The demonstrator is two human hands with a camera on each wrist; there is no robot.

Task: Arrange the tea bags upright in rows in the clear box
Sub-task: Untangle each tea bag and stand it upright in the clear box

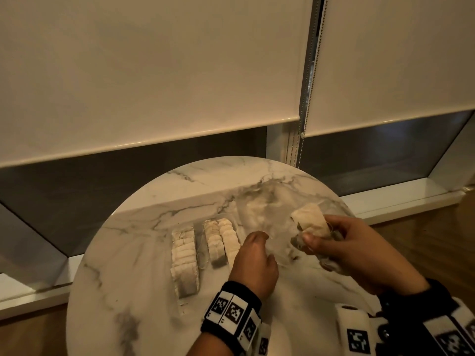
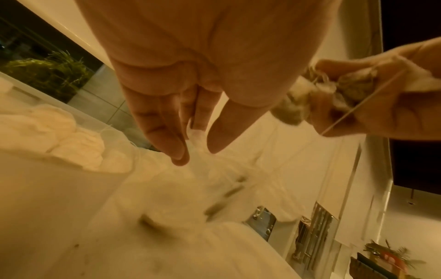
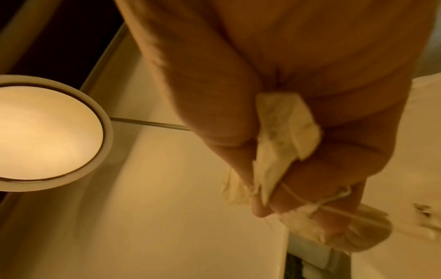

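Note:
Two rows of pale tea bags (image 1: 185, 260) stand upright in the clear box (image 1: 201, 235) on the round marble table (image 1: 133, 253). In the left wrist view the same rows (image 2: 59, 136) show at the left. Right of the box lies a crumpled clear plastic bag (image 1: 259, 211) with more tea bags inside. My left hand (image 1: 264, 242) pinches a thin edge of that plastic bag (image 2: 194, 136) between thumb and forefinger. My right hand (image 1: 308, 235) is raised above the table's right side and grips a bundle of tea bags (image 1: 312, 220) (image 3: 281, 141) with loose strings.
The table's far edge lies close to a low window sill (image 1: 401, 201) under two roller blinds. A bead chain (image 1: 305, 98) hangs between the blinds. Wooden floor (image 1: 424, 242) shows to the right. A round ceiling lamp (image 3: 47, 132) appears in the right wrist view.

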